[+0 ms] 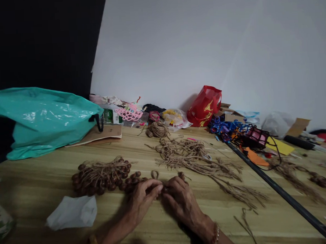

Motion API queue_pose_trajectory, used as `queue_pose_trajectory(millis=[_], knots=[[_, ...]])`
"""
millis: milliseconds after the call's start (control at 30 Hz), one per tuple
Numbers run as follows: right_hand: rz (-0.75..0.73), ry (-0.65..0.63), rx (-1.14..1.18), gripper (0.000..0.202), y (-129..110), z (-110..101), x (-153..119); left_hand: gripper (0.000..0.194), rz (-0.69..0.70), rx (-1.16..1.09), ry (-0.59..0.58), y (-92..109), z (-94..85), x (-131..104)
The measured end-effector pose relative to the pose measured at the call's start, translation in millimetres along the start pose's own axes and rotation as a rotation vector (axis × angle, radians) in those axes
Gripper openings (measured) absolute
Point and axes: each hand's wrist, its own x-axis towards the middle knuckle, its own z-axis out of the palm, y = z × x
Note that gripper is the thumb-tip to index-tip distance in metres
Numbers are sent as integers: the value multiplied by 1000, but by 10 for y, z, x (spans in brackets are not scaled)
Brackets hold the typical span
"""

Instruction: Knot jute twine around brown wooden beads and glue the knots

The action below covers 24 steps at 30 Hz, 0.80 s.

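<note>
My left hand (146, 197) is closed, thumb and index finger pinched at a small dark piece of beaded twine. Right beside it, my right hand (181, 200) has its fingers curled on the same spot; what lies inside them is mostly hidden. A small twine loop (154, 174) stands up just behind the fingertips. Brown beads (132, 181) run leftward from my left hand to a large bundle of beads with twine (102, 176). Behind my right hand spreads a pile of knotted twine cords (189, 155), with loose ends trailing right.
White tissue (72, 213) lies front left, a teal bag (47, 120) behind it. A twine ball (157, 129) and a red bag (204, 106) stand near the wall. A black bar (280, 192) crosses the right side, with blue ribbon (226, 128) at its far end.
</note>
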Motion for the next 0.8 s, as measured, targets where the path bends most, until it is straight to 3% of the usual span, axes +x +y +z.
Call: queue_pose_trajectory(millis=[333,800], knots=[[-29,-9,4,11,-1,26,-1,17,40,62,-54,-123,35,-4],[-31,-40,-10,10,8,20,-2,26,7,147,-75,-49,5,-25]])
